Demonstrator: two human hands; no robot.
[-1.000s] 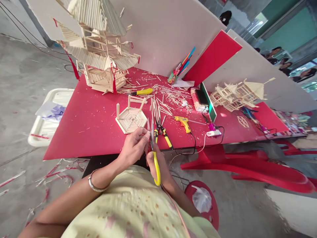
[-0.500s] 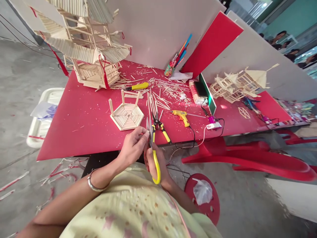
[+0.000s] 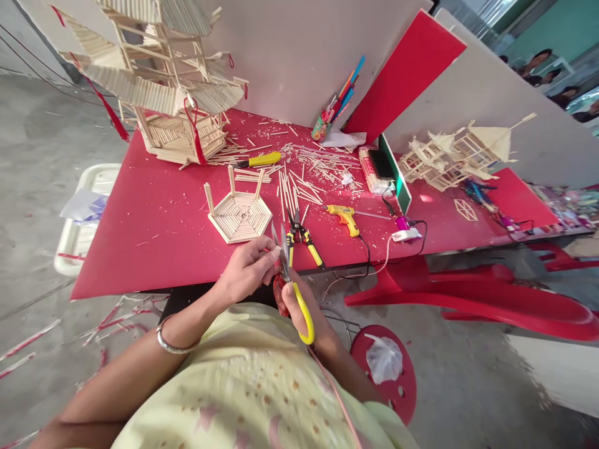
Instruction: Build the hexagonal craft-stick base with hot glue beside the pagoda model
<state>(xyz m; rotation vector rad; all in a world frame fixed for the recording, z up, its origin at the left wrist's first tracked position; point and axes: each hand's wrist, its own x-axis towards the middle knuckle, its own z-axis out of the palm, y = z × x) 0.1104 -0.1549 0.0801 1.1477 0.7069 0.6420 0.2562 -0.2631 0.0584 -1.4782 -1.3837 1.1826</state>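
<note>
My right hand [image 3: 299, 312] is closed on a pair of scissors [image 3: 305, 321] with yellow handles. Their blades point up and away from me, slightly parted. My left hand [image 3: 247, 267] pinches a small pale piece [image 3: 277, 251] right beside the blades; its exact kind is too small to make out. Something shiny and red [image 3: 279, 294] shows below the blades between my hands. Just beyond my left hand, a hexagonal stick base [image 3: 241, 217] with three upright posts lies on the red table [image 3: 154, 249]. Yellow-and-black pliers [image 3: 299, 236] lie beyond the scissors.
A tall stick pagoda [image 3: 182, 134] with red tassels stands at the back left. Loose sticks [image 3: 290, 190], a yellow utility knife [image 3: 262, 159] and a corded glue gun [image 3: 345, 218] lie on the table. A red stool [image 3: 407, 399] holds a plastic bag; another stick model [image 3: 449, 159] is farther right.
The scissor blades have opened wider and the scissors have turned a little, their handle shifting right. My left hand keeps its pinch near the blades. The view has moved slightly.
</note>
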